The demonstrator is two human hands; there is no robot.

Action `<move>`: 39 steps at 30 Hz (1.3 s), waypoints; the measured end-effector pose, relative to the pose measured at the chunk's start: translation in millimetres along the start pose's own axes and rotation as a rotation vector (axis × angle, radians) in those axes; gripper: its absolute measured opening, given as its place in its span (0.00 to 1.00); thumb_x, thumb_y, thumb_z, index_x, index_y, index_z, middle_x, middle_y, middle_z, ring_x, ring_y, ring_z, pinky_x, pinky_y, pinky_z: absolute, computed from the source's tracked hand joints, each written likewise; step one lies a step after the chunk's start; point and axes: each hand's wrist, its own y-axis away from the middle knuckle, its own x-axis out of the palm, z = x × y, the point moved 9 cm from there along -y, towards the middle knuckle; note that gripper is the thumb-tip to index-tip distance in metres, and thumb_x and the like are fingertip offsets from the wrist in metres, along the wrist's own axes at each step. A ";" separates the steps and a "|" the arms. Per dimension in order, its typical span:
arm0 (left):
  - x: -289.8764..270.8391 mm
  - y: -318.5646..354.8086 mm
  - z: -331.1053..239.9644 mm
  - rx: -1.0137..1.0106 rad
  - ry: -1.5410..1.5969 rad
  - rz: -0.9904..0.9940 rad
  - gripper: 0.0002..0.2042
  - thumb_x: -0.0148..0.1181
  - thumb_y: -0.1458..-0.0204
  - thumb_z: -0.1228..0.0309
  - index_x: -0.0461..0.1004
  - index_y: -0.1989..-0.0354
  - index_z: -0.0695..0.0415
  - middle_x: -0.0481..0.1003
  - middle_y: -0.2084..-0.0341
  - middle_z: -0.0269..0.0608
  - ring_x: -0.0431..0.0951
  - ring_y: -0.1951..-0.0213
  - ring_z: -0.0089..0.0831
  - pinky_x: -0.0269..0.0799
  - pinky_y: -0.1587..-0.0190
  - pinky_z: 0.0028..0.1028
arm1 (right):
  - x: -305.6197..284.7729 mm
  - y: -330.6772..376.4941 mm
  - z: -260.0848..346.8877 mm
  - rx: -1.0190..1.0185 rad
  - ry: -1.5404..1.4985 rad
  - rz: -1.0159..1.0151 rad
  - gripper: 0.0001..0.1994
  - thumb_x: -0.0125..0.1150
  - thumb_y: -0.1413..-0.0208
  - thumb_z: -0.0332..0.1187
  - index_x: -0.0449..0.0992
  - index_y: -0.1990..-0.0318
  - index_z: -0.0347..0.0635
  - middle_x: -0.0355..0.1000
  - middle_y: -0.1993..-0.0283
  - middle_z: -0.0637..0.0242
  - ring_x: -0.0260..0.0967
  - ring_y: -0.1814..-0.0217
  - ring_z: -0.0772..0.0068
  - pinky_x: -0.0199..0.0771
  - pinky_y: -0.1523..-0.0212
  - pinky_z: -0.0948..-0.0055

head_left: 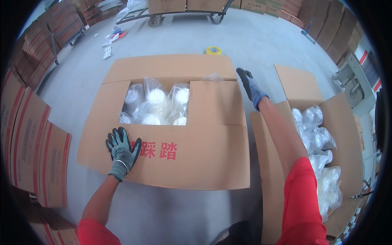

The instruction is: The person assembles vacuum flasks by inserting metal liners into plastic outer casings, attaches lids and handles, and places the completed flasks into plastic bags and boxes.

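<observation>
A large cardboard box (208,163) stands in front of me, its flaps folded inward around a rectangular gap. Through that gap show white round items in clear plastic bags (156,98). My left hand (121,152), in a grey-green glove with dark fingertips, presses flat on the near flap with its fingers spread, covering part of the red print. Just beyond the box's right edge, my right hand (252,87) is in the air, gloved, its fingers stretched out and holding nothing visible. A piece of clear plastic (213,77) lies by the far flap.
At my right stands an open carton (269,163) with more bagged white items (316,139). A yellow tape roll (213,50) lies on the floor behind the middle box. Flat cartons (55,163) lean at left. A wheeled cart (171,14) holds boxes at the back.
</observation>
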 end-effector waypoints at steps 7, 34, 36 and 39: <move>2.8 6.0 2.4 0.008 -0.067 0.007 0.41 0.52 0.45 0.47 0.49 0.32 0.65 0.50 0.34 0.68 0.48 0.33 0.65 0.38 0.33 0.57 | 32.8 -30.2 -25.2 -0.075 -0.486 -0.262 0.39 0.45 0.43 0.64 0.63 0.37 0.38 0.66 0.38 0.58 0.66 0.43 0.65 0.60 0.38 0.64; -23.0 63.6 -79.3 0.588 0.034 -0.043 0.56 0.73 0.75 0.55 0.52 0.32 0.62 0.51 0.32 0.58 0.47 0.30 0.56 0.37 0.31 0.55 | 23.8 302.5 -35.4 -0.387 0.471 -0.066 0.49 0.71 0.57 0.34 0.44 0.30 0.38 0.45 0.35 0.29 0.52 0.36 0.25 0.71 0.44 0.49; -14.4 31.6 -107.2 0.536 0.015 -0.081 0.57 0.73 0.73 0.53 0.50 0.31 0.59 0.51 0.32 0.56 0.49 0.31 0.55 0.40 0.32 0.56 | 9.6 243.9 -51.0 -0.168 0.510 -0.074 0.52 0.71 0.56 0.34 0.38 0.28 0.45 0.47 0.36 0.30 0.54 0.37 0.26 0.68 0.43 0.48; 1.4 -27.7 -159.6 0.457 -0.021 -0.127 0.55 0.73 0.70 0.52 0.49 0.30 0.57 0.52 0.32 0.54 0.51 0.32 0.55 0.43 0.33 0.57 | -17.1 160.3 -38.7 0.050 0.600 -0.126 0.53 0.71 0.55 0.37 0.37 0.28 0.42 0.54 0.39 0.36 0.59 0.40 0.33 0.68 0.43 0.50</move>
